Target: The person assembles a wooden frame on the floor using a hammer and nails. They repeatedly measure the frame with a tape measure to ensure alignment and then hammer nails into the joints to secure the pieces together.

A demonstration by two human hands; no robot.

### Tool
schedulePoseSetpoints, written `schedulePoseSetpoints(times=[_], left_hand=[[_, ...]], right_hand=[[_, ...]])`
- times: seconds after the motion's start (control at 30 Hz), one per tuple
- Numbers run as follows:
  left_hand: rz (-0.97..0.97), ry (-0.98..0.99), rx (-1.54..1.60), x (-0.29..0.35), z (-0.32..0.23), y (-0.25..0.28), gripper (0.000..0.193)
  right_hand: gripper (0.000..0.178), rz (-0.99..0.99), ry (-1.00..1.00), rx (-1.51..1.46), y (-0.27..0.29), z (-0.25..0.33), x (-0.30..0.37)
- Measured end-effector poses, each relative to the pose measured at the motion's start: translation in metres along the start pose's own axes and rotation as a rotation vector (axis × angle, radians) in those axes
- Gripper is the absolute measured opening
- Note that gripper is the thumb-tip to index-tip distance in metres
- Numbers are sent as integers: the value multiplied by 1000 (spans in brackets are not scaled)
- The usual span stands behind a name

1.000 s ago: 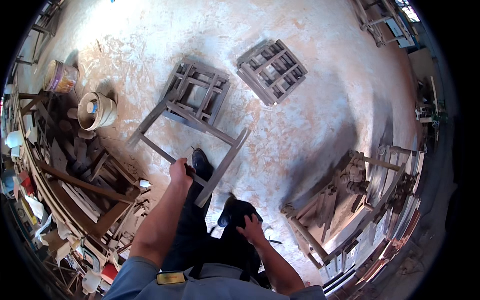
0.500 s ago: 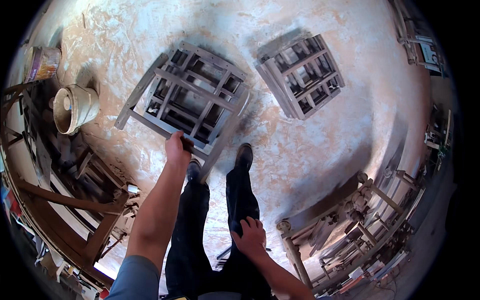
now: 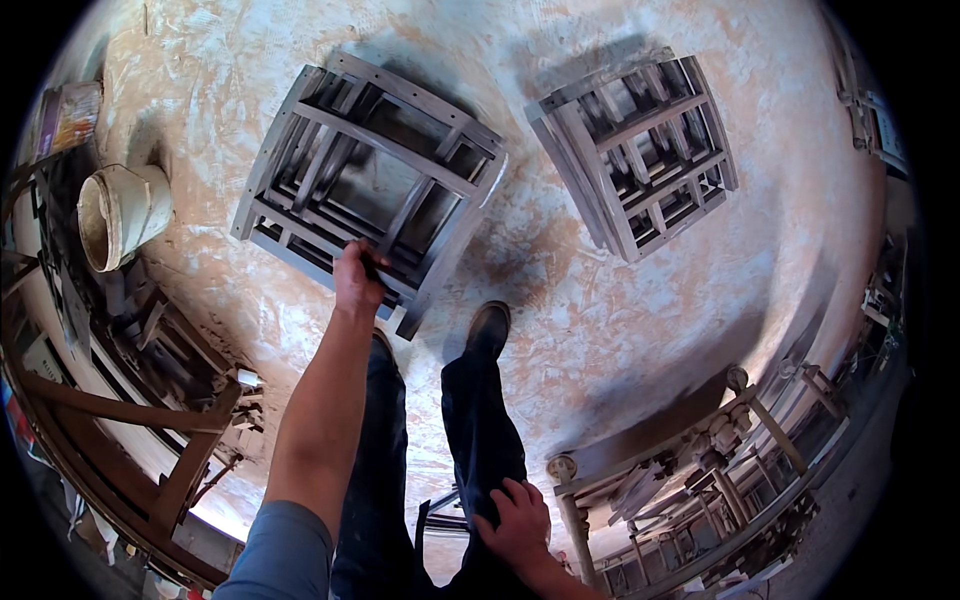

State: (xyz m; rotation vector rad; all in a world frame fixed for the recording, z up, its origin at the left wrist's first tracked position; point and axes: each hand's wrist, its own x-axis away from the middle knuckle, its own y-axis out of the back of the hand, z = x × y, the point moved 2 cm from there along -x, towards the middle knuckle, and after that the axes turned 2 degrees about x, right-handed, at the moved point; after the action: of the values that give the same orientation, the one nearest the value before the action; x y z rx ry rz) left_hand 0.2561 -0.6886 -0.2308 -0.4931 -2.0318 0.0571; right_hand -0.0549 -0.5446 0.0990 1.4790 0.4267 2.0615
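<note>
My left hand [image 3: 358,278] is closed around the near bar of a dark wooden lattice frame [image 3: 385,148]. This frame lies on top of a stack of similar slatted frames on the floor, just ahead of my feet, roughly lined up with those below. Fingers spread, my right hand [image 3: 516,522] rests on my right thigh and holds nothing. Farther right on the floor stands a second stack of slatted wooden frames [image 3: 650,123], which neither hand touches.
At the left sit a pale bucket [image 3: 150,205] on its side and a colourful container [image 3: 70,118]. Brown wooden furniture parts [image 3: 120,403] crowd the lower left. A wooden rack [image 3: 775,430] with loose pieces fills the lower right. My shoes [image 3: 490,325] stand close to the near stack.
The top frame has come down from a raised, tilted position onto the stack, with my left hand still on its bar. My right hand stays on my thigh.
</note>
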Motion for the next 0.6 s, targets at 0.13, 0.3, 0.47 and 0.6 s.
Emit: schedulePoseSetpoints(times=[0.13, 0.3, 0.47, 0.6], left_hand=[[43, 17, -35, -11, 7, 1, 12], [-288, 100, -368, -16, 5, 0, 39], [-383, 34, -905, -12, -15, 0, 53], [-395, 22, -976, -8, -22, -3, 53]], right_hand=[[44, -20, -3, -18, 7, -3, -2], [47, -30, 10, -52, 17, -5, -9], [48, -23, -2, -51, 19, -10, -8], [46, 0, -9, -73, 19, -10, -9]])
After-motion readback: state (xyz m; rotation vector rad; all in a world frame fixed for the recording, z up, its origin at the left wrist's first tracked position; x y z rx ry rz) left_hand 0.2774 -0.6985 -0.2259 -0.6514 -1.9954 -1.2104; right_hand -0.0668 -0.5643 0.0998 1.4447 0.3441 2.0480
